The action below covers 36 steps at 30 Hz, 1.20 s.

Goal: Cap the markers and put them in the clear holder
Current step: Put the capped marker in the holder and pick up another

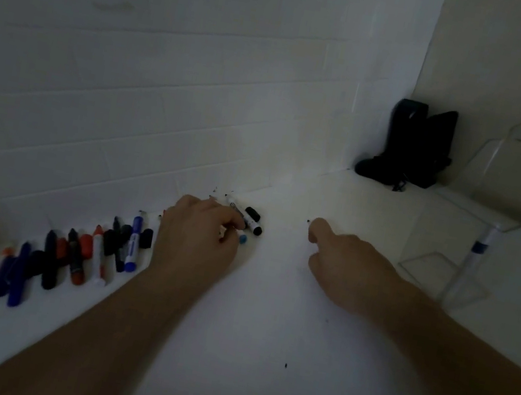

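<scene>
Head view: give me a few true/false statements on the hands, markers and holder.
1. The left hand is over markers near the wall. True.
2. The clear holder is left of both hands. False: it stands to the right of them.
3. One marker with a blue band stands in the holder. True.
4. The right hand grips a marker. False: it holds nothing.
5. A row of markers lies along the wall at left. True.

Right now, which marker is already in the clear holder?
The blue-banded marker, standing upright inside the clear holder on the right. All the other markers lie on the counter along the wall.
</scene>
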### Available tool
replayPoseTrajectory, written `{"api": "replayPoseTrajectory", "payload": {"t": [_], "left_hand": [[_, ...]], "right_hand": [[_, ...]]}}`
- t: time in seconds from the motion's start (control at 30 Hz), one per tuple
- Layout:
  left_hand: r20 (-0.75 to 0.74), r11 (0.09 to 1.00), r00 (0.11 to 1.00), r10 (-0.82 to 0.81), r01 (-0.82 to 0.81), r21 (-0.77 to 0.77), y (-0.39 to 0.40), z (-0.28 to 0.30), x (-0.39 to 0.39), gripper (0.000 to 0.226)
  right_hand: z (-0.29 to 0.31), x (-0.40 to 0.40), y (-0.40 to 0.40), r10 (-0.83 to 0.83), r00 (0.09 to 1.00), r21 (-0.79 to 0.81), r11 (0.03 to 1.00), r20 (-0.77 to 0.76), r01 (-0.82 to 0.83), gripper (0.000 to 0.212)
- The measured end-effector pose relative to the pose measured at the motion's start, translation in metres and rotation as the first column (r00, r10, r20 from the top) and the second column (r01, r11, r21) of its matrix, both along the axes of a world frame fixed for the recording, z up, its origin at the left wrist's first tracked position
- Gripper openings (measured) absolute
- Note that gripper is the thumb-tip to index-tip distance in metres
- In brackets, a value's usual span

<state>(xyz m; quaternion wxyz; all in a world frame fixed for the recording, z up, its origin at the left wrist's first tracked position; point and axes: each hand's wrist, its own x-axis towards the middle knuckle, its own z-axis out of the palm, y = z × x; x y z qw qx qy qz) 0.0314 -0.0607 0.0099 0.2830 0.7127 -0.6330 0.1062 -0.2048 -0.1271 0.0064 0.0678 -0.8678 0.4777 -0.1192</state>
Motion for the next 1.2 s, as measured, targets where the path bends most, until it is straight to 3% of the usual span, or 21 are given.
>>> {"api": "replayPoseTrajectory", "payload": {"t": [0.13, 0.23, 0.33, 0.47, 0.57, 0.67, 0.73, 0.83, 0.93, 1.03, 1.2], "left_hand": [[-0.020, 1.000, 1.000, -0.005, 0.005, 0.014, -0.004, 0.006, -0.016, 0.021], [0.016, 0.991, 1.000, -0.002, 0.000, 0.135, -0.025, 0.024, -0.022, 0.025], [0.149, 0.930, 0.989, 0.018, -0.071, 0.360, -0.057, 0.041, -0.026, 0.036], [0.335, 0.784, 0.942, -0.027, -0.188, 0.591, -0.092, 0.048, -0.035, 0.038], [0.350, 0.726, 0.935, -0.057, -0.202, 0.658, -0.103, 0.047, -0.042, 0.035], [0.342, 0.773, 0.937, -0.072, -0.165, 0.612, -0.108, 0.042, -0.037, 0.041], [0.245, 0.861, 0.966, -0.077, -0.059, 0.505, -0.104, 0.043, -0.034, 0.034], [-0.165, 0.935, 0.971, -0.175, 0.216, 0.280, -0.069, 0.049, -0.041, 0.028], [-0.615, 0.923, 0.757, -0.220, 0.366, 0.121, -0.018, 0.043, -0.051, 0.026], [-0.751, 0.915, 0.614, -0.244, 0.402, 0.032, 0.008, 0.019, -0.046, 0.034], [-0.758, 0.952, 0.605, -0.244, 0.298, -0.069, 0.013, 0.005, -0.035, 0.032]], "right_hand": [[-0.011, -0.018, 0.004, 0.091, 0.963, -0.068, 0.995, 0.253, -0.076, 0.008], [-0.017, -0.019, -0.005, 0.109, 0.915, 0.015, 0.992, 0.388, -0.124, 0.007], [-0.020, -0.021, -0.010, 0.126, 0.890, 0.050, 0.985, 0.438, -0.164, 0.006], [-0.016, -0.025, -0.007, 0.140, 0.855, 0.048, 0.981, 0.499, -0.189, 0.012], [-0.016, -0.027, -0.008, 0.134, 0.839, 0.049, 0.981, 0.527, -0.187, 0.008], [-0.016, -0.027, -0.008, 0.149, 0.825, 0.054, 0.976, 0.545, -0.211, 0.008], [-0.015, -0.026, -0.008, 0.152, 0.804, 0.072, 0.969, 0.575, -0.235, 0.007], [-0.012, -0.026, -0.008, 0.105, 0.762, 0.103, 0.970, 0.639, -0.220, 0.021], [-0.010, -0.025, -0.006, 0.060, 0.687, 0.166, 0.951, 0.724, -0.259, 0.055], [-0.007, -0.021, -0.003, 0.003, 0.667, 0.201, 0.953, 0.745, -0.229, 0.058], [-0.009, -0.019, -0.005, 0.071, 0.764, 0.048, 0.990, 0.641, -0.133, 0.019]]}}
